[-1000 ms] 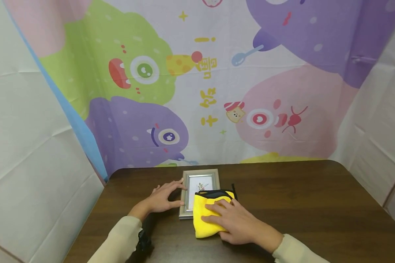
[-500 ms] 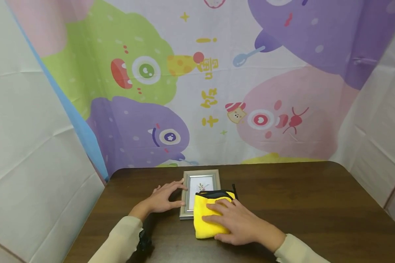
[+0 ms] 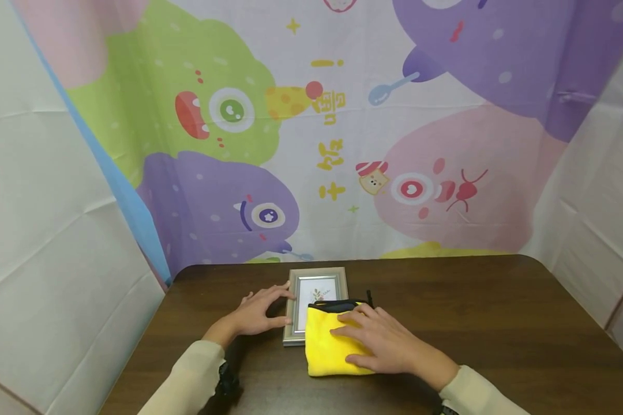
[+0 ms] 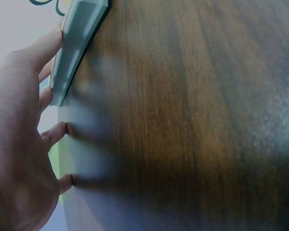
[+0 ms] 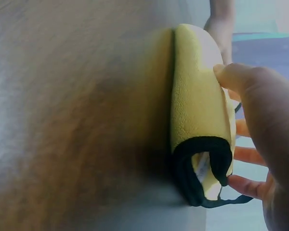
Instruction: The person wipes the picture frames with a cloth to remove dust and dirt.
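A picture frame (image 3: 316,291) with a silvery-beige border and a small plant print lies on the table. Its lower right part is hidden under a folded yellow cloth (image 3: 329,349) with black edging and a black loop. My left hand (image 3: 254,312) touches the frame's left border with its thumb and some fingertips; in the left wrist view, two fingers (image 4: 55,134) reach past the frame to the table. My right hand (image 3: 389,346) rests on the cloth's right side with fingers spread. In the right wrist view the cloth (image 5: 197,96) shows thick folded layers.
The dark wooden table (image 3: 472,311) has rounded far corners. Behind it hangs a cartoon-printed curtain (image 3: 342,230), and pale sheets (image 3: 57,230) close in both sides. A dark strap (image 3: 226,377) is at my left wrist.
My right hand has slid a little to the right over the cloth, its fingers baring more yellow. The left hand, the picture frame and the cloth stay essentially in place.
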The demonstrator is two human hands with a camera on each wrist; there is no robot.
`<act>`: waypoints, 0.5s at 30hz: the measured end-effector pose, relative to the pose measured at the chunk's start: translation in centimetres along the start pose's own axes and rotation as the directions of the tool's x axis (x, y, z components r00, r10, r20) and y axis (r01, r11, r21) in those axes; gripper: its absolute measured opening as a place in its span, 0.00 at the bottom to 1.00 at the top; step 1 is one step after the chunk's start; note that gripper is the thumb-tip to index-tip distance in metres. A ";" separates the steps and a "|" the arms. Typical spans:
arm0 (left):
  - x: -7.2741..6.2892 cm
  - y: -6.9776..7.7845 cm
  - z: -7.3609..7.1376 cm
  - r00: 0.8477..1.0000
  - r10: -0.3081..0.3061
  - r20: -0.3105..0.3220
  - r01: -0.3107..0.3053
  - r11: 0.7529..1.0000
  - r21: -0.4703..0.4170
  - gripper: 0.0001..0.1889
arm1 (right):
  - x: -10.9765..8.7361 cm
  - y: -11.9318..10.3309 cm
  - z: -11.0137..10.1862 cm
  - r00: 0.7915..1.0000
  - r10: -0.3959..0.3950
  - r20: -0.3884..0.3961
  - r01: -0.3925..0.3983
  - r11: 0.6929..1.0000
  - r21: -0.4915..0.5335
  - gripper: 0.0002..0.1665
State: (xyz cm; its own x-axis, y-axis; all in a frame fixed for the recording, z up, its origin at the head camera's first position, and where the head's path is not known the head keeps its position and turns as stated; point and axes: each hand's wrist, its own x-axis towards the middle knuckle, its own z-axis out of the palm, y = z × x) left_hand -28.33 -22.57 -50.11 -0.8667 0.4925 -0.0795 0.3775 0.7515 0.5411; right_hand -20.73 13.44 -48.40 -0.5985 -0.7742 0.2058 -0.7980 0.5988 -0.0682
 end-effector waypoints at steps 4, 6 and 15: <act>0.0 -0.1 0.0 1.000 -0.001 -0.002 0.001 1.000 0.002 0.33 | 0.0 0.0 0.5 1.000 0.001 0.005 -0.001 1.000 -0.014 0.31; 0.0 -0.1 0.0 1.000 0.000 -0.001 0.000 1.000 0.003 0.33 | 0.1 0.1 0.7 1.000 0.001 -0.016 -0.001 1.000 -0.012 0.29; -0.1 0.1 -0.1 1.000 0.002 -0.001 -0.002 1.000 0.001 0.33 | 1.0 -0.3 1.7 0.990 0.018 -0.138 -0.026 0.998 -0.059 0.24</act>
State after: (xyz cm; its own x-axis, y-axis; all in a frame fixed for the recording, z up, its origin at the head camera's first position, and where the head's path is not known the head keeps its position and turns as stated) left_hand -28.21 -22.57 -49.93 -0.8663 0.4935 -0.0778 0.3794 0.7512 0.5401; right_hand -21.17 12.16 -49.84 -0.5971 -0.7280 0.3368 -0.7767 0.6297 -0.0157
